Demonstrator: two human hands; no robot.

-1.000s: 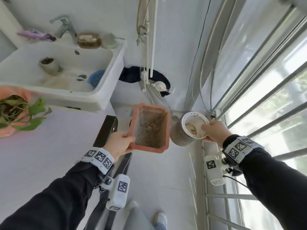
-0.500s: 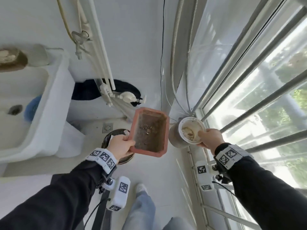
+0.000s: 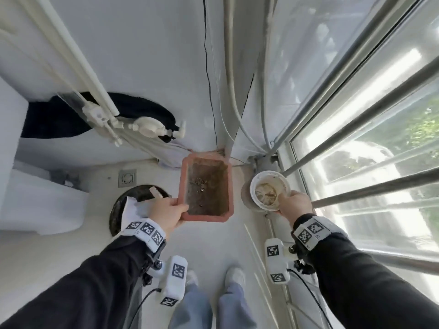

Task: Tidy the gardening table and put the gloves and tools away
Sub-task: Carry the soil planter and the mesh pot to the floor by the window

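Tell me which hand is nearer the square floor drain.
Left. The left hand, gripping the rectangular planter by its rim, is just right of the drain; the right hand, holding the round pot, is farther right, beyond the planter.

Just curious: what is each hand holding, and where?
The left hand holds the rectangular terracotta planter by its near rim; the right hand holds the round white pot by its rim.

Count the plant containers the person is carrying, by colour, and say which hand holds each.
terracotta rectangular planter: 1, gripped at its rim by the left hand
white round pot: 1, gripped at its rim by the right hand
Total: 2
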